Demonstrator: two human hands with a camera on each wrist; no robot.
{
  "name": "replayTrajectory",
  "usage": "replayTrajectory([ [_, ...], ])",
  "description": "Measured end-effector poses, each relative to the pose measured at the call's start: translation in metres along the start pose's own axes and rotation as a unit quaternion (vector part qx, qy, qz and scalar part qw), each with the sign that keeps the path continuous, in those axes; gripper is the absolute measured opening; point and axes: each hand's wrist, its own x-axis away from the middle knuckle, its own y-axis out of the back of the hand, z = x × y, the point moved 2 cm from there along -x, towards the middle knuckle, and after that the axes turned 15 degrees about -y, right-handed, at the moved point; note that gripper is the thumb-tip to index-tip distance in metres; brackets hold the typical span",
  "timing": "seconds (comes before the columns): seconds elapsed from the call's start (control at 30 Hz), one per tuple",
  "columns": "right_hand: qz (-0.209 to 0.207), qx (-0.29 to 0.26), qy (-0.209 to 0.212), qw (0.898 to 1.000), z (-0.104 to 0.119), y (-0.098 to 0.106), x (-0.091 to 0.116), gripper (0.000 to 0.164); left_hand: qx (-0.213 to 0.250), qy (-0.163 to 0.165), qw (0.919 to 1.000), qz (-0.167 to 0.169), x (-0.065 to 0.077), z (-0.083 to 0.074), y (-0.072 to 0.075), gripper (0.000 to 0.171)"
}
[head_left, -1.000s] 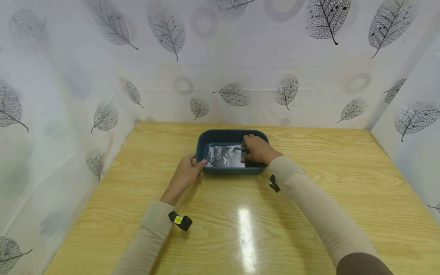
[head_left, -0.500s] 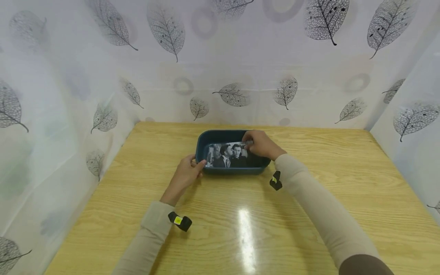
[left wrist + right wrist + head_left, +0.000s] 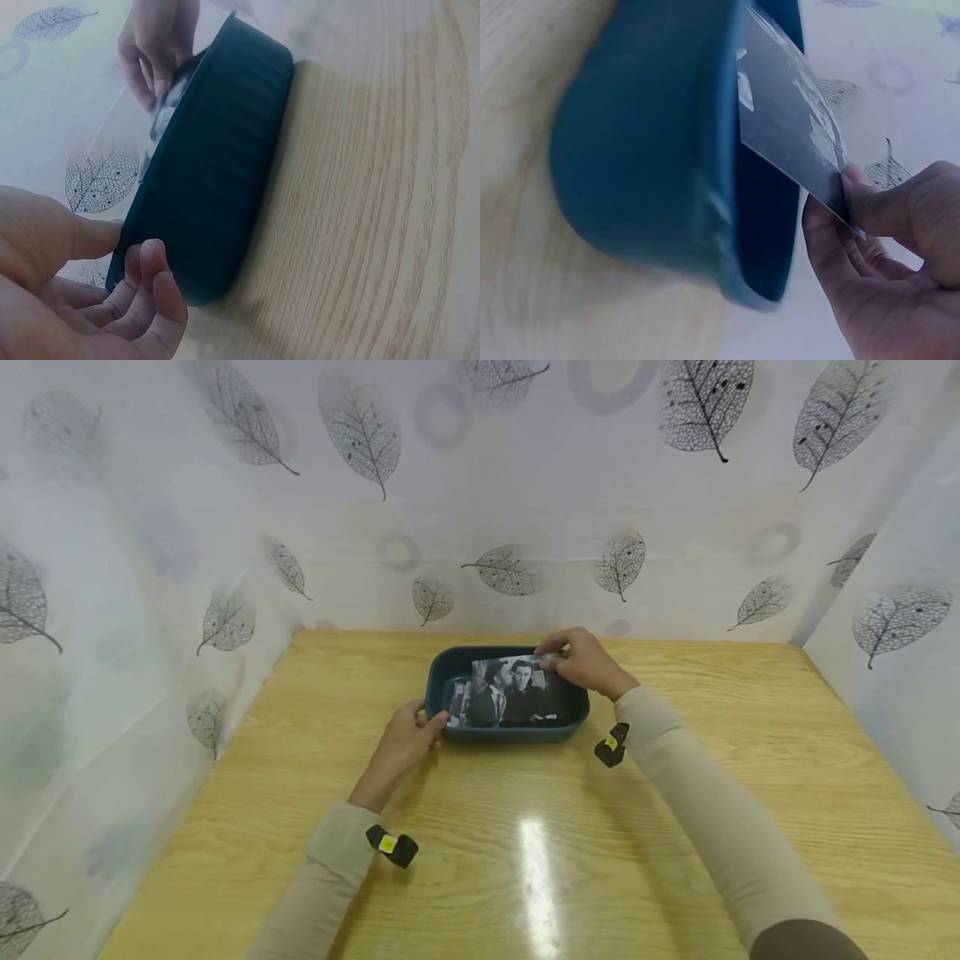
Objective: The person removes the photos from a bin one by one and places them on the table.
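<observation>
A dark teal rectangular tub [image 3: 510, 735] stands near the back of the table. My left hand [image 3: 405, 739] pinches its left rim, thumb on top and fingers under the lip, as the left wrist view also shows. My right hand [image 3: 591, 665] is over the tub's right back side and pinches the corner of a black-and-white photo print [image 3: 513, 695] between thumb and fingers. The photo is tilted, its held edge raised above the rim and its lower left part inside the tub. In the right wrist view the photo [image 3: 784, 112] bends slightly, its glossy face catching light.
A yellowish wood-grain table [image 3: 465, 860] spreads around the tub. Behind it and at both sides hang white sheets [image 3: 570, 585] printed with grey leaves. A black strap device [image 3: 392, 846] sits at the left wrist, another [image 3: 612, 745] at the right.
My right hand has gone from reaching down inside the tub to above its back right rim, lifting the photo's right edge. My left hand has stayed on the rim.
</observation>
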Motion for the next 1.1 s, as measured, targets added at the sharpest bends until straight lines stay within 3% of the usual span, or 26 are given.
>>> replayTrajectory([
  [0.47,-0.033,-0.037,-0.033,0.998,-0.013,0.069,0.023,0.024,-0.001,0.002,1.0000,0.000,0.000,-0.001,-0.001,0.058],
  [0.77,-0.034,-0.021,-0.070,0.997,-0.043,0.110,0.043,0.030,-0.001,0.004,1.0000,0.000,0.000,-0.001,0.000,0.058],
  [1.1,-0.033,-0.036,-0.095,0.994,-0.088,0.133,0.055,0.033,0.013,0.000,0.9999,0.002,0.001,-0.001,-0.002,0.056],
])
